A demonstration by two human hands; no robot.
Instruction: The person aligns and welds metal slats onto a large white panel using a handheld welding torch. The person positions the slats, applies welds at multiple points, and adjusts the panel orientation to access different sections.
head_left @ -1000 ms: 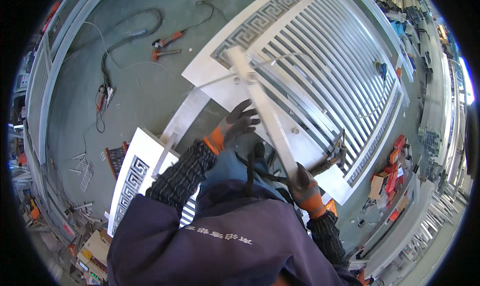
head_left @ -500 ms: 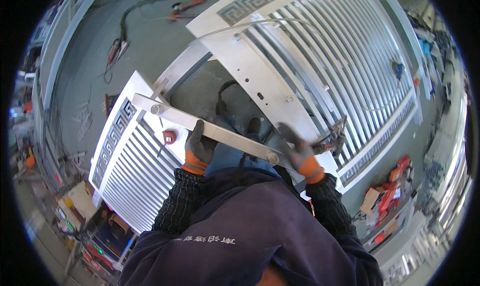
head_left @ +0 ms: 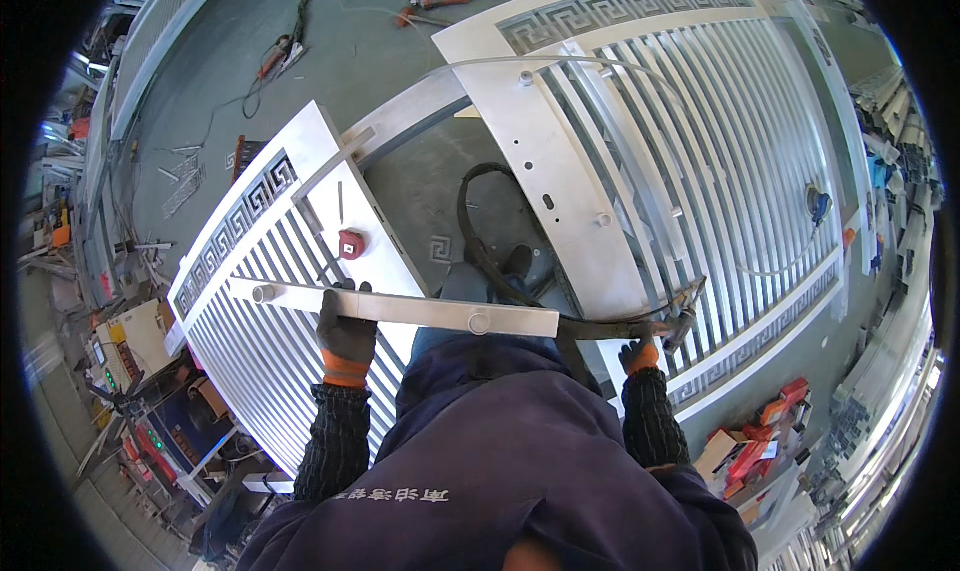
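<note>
My left hand [head_left: 347, 331], in a dark glove with an orange cuff, is closed round a long flat metal bar [head_left: 420, 312]. The bar has a round stub near each end and lies level across my front, over the left slatted panel [head_left: 290, 371]. Over at the right, my gloved right hand [head_left: 640, 355] has its fingers curled at the handle of a dark torch-like tool [head_left: 680, 323] with a thick black cable [head_left: 468, 206]. The tool rests on the near edge of the right slatted panel [head_left: 570, 211]. Part of the right hand's grip is hidden.
A red tape measure [head_left: 351, 244] sits on the left panel. A metal crosspiece [head_left: 420, 108] links both panels at the far side. Power tools with orange bodies [head_left: 440, 1] lie on the floor beyond. Red boxes [head_left: 750, 451] stand at lower right, beside stacked metal profiles [head_left: 880, 331].
The bar has moved left and turned nearly level, carried by my left hand. My right hand has come away from the bar's right end and moved right to the torch-like tool. The view has shifted.
</note>
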